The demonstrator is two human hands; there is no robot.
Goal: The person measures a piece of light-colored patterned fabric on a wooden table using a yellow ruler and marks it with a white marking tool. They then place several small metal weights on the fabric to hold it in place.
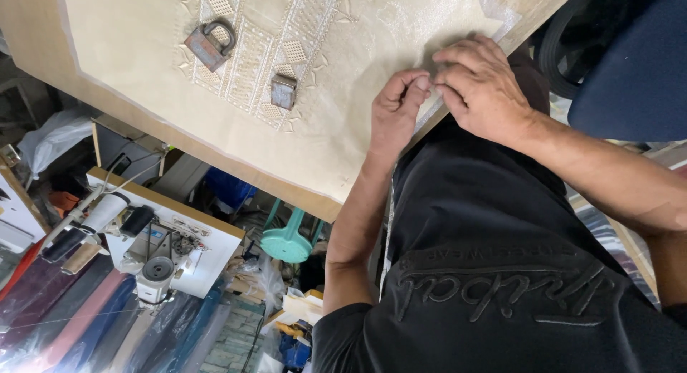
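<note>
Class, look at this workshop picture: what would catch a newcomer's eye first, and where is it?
Two bare hands, the left hand and right hand, meet at the near edge of a cream embroidered fabric panel spread across the wooden table. Two rusty metal weights sit on the embroidery at top centre. A white sewing machine stands lower left.

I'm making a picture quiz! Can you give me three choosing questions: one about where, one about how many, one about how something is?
1. Where are the left hand and right hand?
A on a stool
B at the cloth edge
C on a sewing machine

2. How many metal weights sit on the cloth?
A two
B four
C none

3. How is the cloth?
A rolled up
B hanging
C spread flat

Answers:
1. B, the fingers meet at its edge.
2. A, a padlock weight and a square weight.
3. C, it lies flat on the table.
</note>
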